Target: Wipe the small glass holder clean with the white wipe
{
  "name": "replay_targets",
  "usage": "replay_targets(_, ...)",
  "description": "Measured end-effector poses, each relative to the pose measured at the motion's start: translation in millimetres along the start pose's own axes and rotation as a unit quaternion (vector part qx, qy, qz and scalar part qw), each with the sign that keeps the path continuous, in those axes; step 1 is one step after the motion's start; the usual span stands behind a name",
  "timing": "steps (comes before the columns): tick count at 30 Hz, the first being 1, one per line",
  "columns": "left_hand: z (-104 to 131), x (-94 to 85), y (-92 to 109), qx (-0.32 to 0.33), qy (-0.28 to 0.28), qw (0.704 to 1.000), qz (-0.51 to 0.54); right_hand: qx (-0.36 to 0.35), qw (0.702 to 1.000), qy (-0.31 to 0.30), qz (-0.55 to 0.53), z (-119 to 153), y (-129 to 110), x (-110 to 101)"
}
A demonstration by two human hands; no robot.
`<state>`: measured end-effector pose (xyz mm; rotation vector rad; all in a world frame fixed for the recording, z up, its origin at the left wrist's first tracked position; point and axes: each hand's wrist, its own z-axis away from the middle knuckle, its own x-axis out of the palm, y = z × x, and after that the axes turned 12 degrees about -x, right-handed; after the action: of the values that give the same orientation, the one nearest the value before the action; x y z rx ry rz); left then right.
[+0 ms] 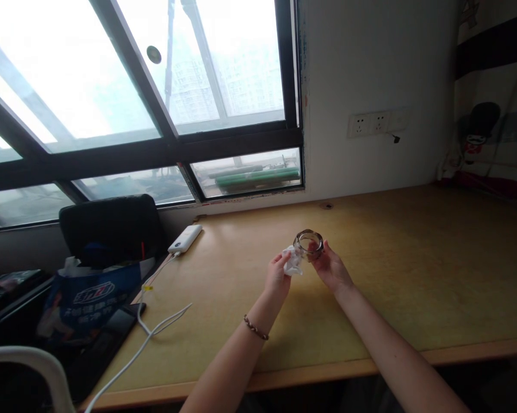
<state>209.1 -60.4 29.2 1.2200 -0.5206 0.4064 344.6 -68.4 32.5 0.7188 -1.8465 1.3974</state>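
Nearest me, two bare forearms reach out over a wooden desk (413, 258). My left hand (278, 275) is closed around a crumpled white tissue (292, 261), pressed against a small clear glass jar (308, 244). My right hand (331, 268) curls around the jar, held just above the desk. I judge the glass light, stiff, slippery and breakable, best gripped around its sides. Farther left lies a white power bank (185, 238).

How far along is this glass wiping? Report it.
In hand: the right hand holds the small glass cup above the wooden desk, and the left hand presses a crumpled white tissue to its side. Whether any part is already clean, or what remains, cannot be told.
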Motion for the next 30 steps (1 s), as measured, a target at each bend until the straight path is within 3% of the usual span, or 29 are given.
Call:
replay_targets(3, 1, -0.1, 3, 0.087, 0.06, 0.994, -0.004, -0.002, 1.0, 0.002, 0.017, 1, 2, 0)
replay_targets(7, 12, 6.9, 4, 0.181, 0.018, 0.97, -0.158, -0.012, 0.999, -0.009, 0.04, 5, 4, 4)
replay_targets(13, 26, 12.1, -10, 0.327, 0.004, 0.85, -0.413, -0.033, 0.999, 0.013, 0.026, 2, 2, 4)
replay_targets(18, 29, 11.4, -14, 0.408, -0.04, 0.741, -0.532, -0.031, 0.998, 0.056, -0.001, -4, 2, -4)
replay_targets(21, 32, 12.7, -13, 0.427, -0.065, 0.685, -0.587, -0.032, 0.998, 0.045, -0.013, -4, 4, -6)
replay_targets(26, 38, 16.4, -8, 0.439, -0.104, 0.615, -0.647, -0.037, 0.999, 0.026, 0.011, -4, 9, -6)
replay_targets(30, 39, 16.0, -2, 0.451, -0.089, 0.594, -0.66, -0.052, 0.998, 0.017, 0.034, -3, 8, -5)
